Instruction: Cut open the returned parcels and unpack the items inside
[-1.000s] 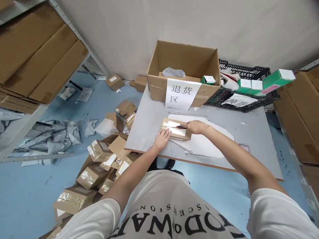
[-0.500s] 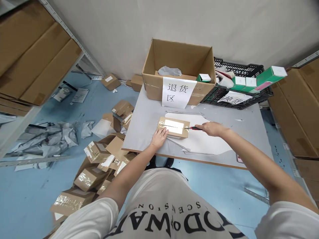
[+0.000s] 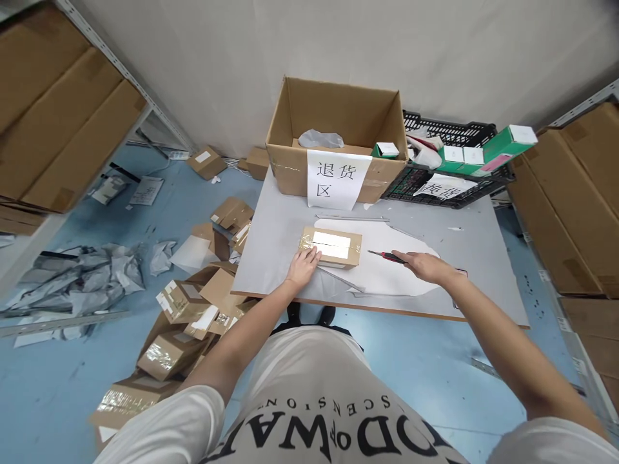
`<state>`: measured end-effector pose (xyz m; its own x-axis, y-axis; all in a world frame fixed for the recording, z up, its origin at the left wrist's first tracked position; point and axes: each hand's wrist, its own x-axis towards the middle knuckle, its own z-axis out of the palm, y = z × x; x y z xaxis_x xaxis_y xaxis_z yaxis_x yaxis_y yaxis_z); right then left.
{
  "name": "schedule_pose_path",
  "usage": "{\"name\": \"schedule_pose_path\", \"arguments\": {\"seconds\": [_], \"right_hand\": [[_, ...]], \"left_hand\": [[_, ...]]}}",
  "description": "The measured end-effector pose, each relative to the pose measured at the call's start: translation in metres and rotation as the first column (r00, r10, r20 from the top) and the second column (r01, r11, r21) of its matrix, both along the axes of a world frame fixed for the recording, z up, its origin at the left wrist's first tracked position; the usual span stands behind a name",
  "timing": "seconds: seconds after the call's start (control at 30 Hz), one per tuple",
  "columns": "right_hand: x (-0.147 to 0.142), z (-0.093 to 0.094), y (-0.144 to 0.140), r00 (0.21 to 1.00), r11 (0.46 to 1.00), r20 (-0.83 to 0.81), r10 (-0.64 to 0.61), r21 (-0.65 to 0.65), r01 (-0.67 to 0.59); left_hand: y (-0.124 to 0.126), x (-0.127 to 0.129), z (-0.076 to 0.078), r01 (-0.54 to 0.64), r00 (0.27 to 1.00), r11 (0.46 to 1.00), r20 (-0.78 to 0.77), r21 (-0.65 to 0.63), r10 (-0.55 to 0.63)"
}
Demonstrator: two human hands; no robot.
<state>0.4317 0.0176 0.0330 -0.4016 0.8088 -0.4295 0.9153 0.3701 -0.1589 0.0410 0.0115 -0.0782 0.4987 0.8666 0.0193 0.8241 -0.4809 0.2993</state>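
Brown carton (image 3: 333, 246) sits under the spread left hand (image 3: 304, 265), right hand (image 3: 425, 265) clamped round the cutter (image 3: 387, 256): seemingly slitting; next calls for steadiness.

L grip (image 3: 304, 265) palm-down, R grip (image 3: 423, 265) curled, both extd fwd & apart.

Parcel (image 3: 333, 246) on table (image 3: 264, 258); box (image 3: 290, 175) behind it; crate (image 3: 401, 185) right of box; cartons (image 3: 169, 354) on floor (image 3: 53, 386), left of table.

Small box (image 3: 331, 247): matt cardboard; tape (image 3: 305, 239) glossy; label (image 3: 333, 243) smooth paper. Cutter (image 3: 387, 256): plastic-looking handle (image 3: 394, 258), metal-looking blade (image 3: 373, 252). Crate (image 3: 452, 134): plastic. Pouches (image 3: 97, 277): crinkled plastic film.
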Motion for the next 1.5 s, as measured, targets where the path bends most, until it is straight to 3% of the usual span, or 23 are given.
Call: {"name": "schedule_pose_path", "arguments": {"seconds": [0.07, 0.13, 0.2, 0.27, 0.33, 0.4, 0.47, 0.5, 0.6, 0.7, 0.87, 1.0, 1.07, 1.17, 1.27, 1.4, 1.5], "right_hand": [[-0.006, -0.015, -0.014, 0.976, 0.989, -0.171, -0.133, 0.034, 0.141], [-0.021, -0.036, -0.029, 0.858, 0.933, -0.396, -0.328, 0.004, 0.359], [-0.041, -0.060, -0.041, 0.606, 0.814, -0.614, -0.505, -0.107, 0.571], [-0.066, -0.083, -0.048, 0.341, 0.696, -0.742, -0.578, -0.230, 0.680], [-0.089, -0.100, -0.048, 0.117, 0.604, -0.798, -0.591, -0.341, 0.720], [-0.109, -0.110, -0.044, 0.010, 0.583, -0.797, -0.603, -0.433, 0.687], [-0.123, -0.114, -0.039, -0.015, 0.592, -0.771, -0.637, -0.501, 0.631], [-0.128, -0.115, -0.037, -0.021, 0.592, -0.756, -0.654, -0.529, 0.608], [-0.136, -0.117, -0.032, -0.067, 0.573, -0.720, -0.691, -0.602, 0.557], [-0.131, -0.115, -0.020, -0.110, 0.554, -0.693, -0.712, -0.651, 0.520], [-0.108, -0.095, 0.037, -0.028, 0.619, -0.691, -0.722, -0.663, 0.421], [-0.103, -0.078, 0.095, 0.110, 0.647, -0.661, -0.742, -0.664, 0.374], [-0.108, -0.077, 0.115, 0.115, 0.628, -0.633, -0.766, -0.698, 0.344], [-0.117, -0.085, 0.129, 0.004, 0.538, -0.562, -0.827, -0.788, 0.299], [-0.125, -0.095, 0.132, -0.090, 0.466, -0.505, -0.859, -0.841, 0.274], [-0.127, -0.102, 0.132, -0.149, 0.471, -0.515, -0.844, -0.845, 0.255], [-0.124, -0.103, 0.124, -0.220, 0.511, -0.581, -0.783, -0.804, 0.305]], "left_hand": [[0.001, -0.002, 0.004, 0.000, 0.999, 1.000, 0.050, -0.005, 0.000], [0.005, -0.008, 0.008, -0.011, 0.986, 1.000, 0.163, -0.025, 0.015], [0.015, -0.018, 0.011, -0.074, 0.939, 0.995, 0.331, -0.073, 0.094], [0.032, -0.030, 0.011, -0.201, 0.821, 0.960, 0.501, -0.195, 0.274], [0.052, -0.041, 0.011, -0.300, 0.627, 0.849, 0.581, -0.436, 0.520], [0.071, -0.048, 0.010, -0.230, 0.445, 0.667, 0.533, -0.709, 0.720], [0.082, -0.050, 0.010, -0.058, 0.360, 0.511, 0.460, -0.857, 0.812], [0.085, -0.049, 0.011, 0.031, 0.354, 0.467, 0.446, -0.884, 0.822], [0.082, -0.044, 0.017, 0.209, 0.398, 0.429, 0.477, -0.879, 0.784], [0.070, -0.038, 0.023, 0.259, 0.414, 0.451, 0.520, -0.854, 0.747], [0.023, -0.023, 0.021, 0.169, 0.285, 0.586, 0.608, -0.793, 0.741], [-0.024, 0.002, 0.014, 0.033, 0.365, 0.624, 0.590, -0.781, 0.720], [-0.039, 0.014, 0.012, 0.054, 0.292, 0.600, 0.587, -0.799, 0.755], [-0.050, 0.023, 0.008, 0.163, 0.066, 0.553, 0.568, -0.817, 0.820], [-0.053, 0.025, 0.006, 0.244, -0.104, 0.511, 0.502, -0.824, 0.859], [-0.053, 0.020, 0.005, 0.258, -0.183, 0.464, 0.428, -0.848, 0.885], [-0.047, 0.004, 0.006, 0.190, -0.187, 0.384, 0.350, -0.904, 0.918]]}}
